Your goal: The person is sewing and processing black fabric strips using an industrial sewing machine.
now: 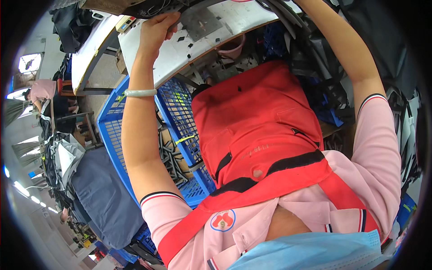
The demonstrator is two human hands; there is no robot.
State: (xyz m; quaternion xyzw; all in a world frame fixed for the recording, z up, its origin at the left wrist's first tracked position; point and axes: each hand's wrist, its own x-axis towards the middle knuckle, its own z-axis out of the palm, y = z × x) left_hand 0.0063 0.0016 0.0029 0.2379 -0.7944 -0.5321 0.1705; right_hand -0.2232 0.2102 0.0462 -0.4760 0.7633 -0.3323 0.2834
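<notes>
My left hand [159, 29] is up at the far left part of a white worktable [139, 55], its fingers curled closed. What they hold, if anything, is hidden. Just above it are a dark object with thin black wires [157, 8] and a brown edge. To its right a grey metal plate [201, 23] lies on the table, with small black scraps [189, 45] around it. My right forearm [344, 42] reaches over dark strips of material [283, 20] at the upper right, and its hand lies beyond the top edge of the picture.
Blue plastic crates [175, 108] stand below the table on my left, dark frame-like parts inside. A pink basket [232, 48] sits under the table. My red apron [261, 112] covers my lap. Black material hangs at the right. A person in pink [43, 90] works far left.
</notes>
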